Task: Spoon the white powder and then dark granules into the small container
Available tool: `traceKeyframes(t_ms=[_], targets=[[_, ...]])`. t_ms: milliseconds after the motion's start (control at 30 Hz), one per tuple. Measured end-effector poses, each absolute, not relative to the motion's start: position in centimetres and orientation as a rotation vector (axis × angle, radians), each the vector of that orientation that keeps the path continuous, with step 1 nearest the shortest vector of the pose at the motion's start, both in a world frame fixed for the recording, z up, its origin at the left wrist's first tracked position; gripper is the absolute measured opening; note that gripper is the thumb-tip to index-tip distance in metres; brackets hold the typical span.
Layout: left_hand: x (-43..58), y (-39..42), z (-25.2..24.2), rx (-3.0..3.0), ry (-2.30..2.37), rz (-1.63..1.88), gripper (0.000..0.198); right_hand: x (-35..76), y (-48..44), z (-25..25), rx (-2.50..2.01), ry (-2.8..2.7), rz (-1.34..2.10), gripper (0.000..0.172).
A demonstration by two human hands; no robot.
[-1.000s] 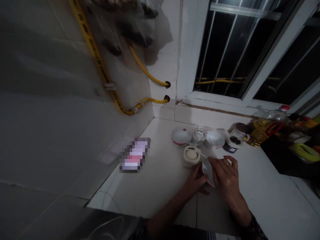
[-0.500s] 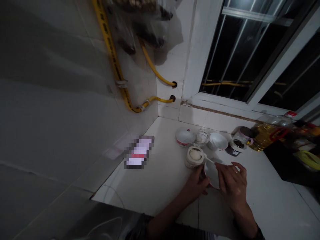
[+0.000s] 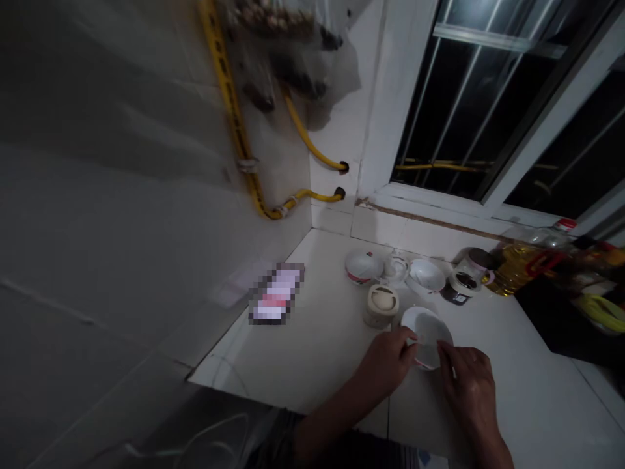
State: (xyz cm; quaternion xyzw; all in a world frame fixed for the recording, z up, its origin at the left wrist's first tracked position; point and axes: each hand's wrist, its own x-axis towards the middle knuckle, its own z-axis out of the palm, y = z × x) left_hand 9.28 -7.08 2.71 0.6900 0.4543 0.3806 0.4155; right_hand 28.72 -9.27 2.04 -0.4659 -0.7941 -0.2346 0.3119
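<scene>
A white bowl [image 3: 426,326] with a reddish pattern on its outside is on the counter in front of me. My left hand [image 3: 390,358] is closed at the bowl's near left rim, thumb and fingertips at the edge. At the right rim, the fingers of my right hand [image 3: 466,374] are pinched together; whatever they hold is hidden. Just beyond my left hand stands a cream-coloured jar [image 3: 381,306] with a round pale top. Behind it are a patterned bowl [image 3: 362,266], a clear glass container [image 3: 394,267] and another white bowl [image 3: 426,276].
Lidded jars [image 3: 463,285] and an oil bottle [image 3: 517,260] with a red cap stand to the right, near a black box [image 3: 551,312]. A blurred phone-like screen [image 3: 277,294] leans by the left wall. Yellow pipes [image 3: 229,111] run along the wall.
The white spoon between my right fingers and the jar no longer shows. My right hand has moved right and down, while the bowl now sits flatter and more of its inside shows.
</scene>
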Motion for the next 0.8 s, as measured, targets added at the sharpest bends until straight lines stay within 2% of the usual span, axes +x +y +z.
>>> traceKeyframes(t_ms=[133,267,333,400,500,600,633,700,733,800], targets=[[11.3,-5.2,3.1,1.922,1.114,0.986,0.027,29.1,-9.4,2.1,-1.195,-2.117,-0.646,0.024],[12.1,-4.2,3.3,2.099,1.042,0.993,0.063,29.3,-9.6,2.3,-1.154,-2.14,-0.634,0.028],[12.3,-4.2,3.3,2.143,0.999,0.954,0.073,29.3,-9.8,2.4,-1.149,-2.133,-0.613,0.027],[12.4,-4.3,3.2,2.124,0.983,0.96,0.07,29.1,-10.3,2.8,-1.158,-2.1,-0.577,0.026],[13.1,-4.2,2.9,1.956,0.953,1.097,0.05,28.4,-11.1,3.6,-1.234,-1.945,-0.419,0.027],[14.7,-3.8,3.0,1.523,0.894,1.163,0.037,27.3,-10.8,4.1,-1.302,-1.745,-0.203,0.039],[15.3,-3.6,3.2,1.329,0.848,1.108,0.039,26.9,-10.3,4.0,-1.283,-1.73,-0.142,0.044],[16.3,-3.7,3.9,0.984,0.717,1.05,0.055,26.7,-8.7,3.3,-1.249,-1.833,0.008,0.05],[16.6,-3.8,4.4,0.906,0.667,1.063,0.062,26.7,-7.8,2.8,-1.251,-1.874,0.026,0.051],[16.6,-4.4,5.3,0.94,0.619,1.074,0.065,27.1,-6.1,1.8,-1.307,-1.911,0.024,0.053]])
